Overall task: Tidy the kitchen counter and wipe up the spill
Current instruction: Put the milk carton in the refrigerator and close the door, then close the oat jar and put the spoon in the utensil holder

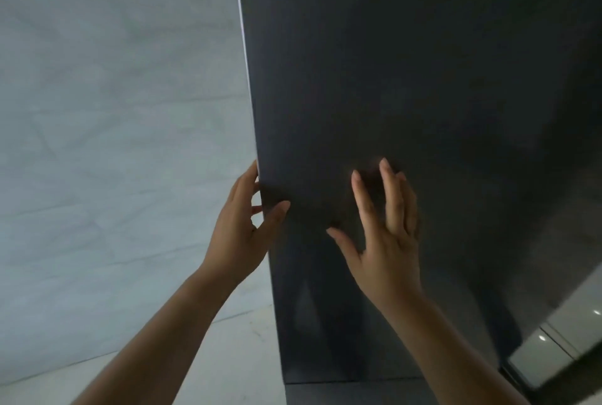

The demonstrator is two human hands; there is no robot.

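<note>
Along the left edge of the tall dark grey glossy cabinet door (423, 78), the left hand (237, 225) grips low down, thumb on the front face and the other fingers curled behind the edge. Just right of it, the right hand (384, 241) lies against the door's face with fingers (389, 189) straight and spread, holding nothing. Left of the edge, a pale grey veined wall (114, 111) fills the open side.

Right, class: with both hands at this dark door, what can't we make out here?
Head view: whatever lies behind the dark door; the door itself hides it.
Head view: the left hand fingertips, hidden behind the door's edge.
Head view: whether the right hand touches the door; unclear.
Head view: the counter and spill; out of frame.
</note>
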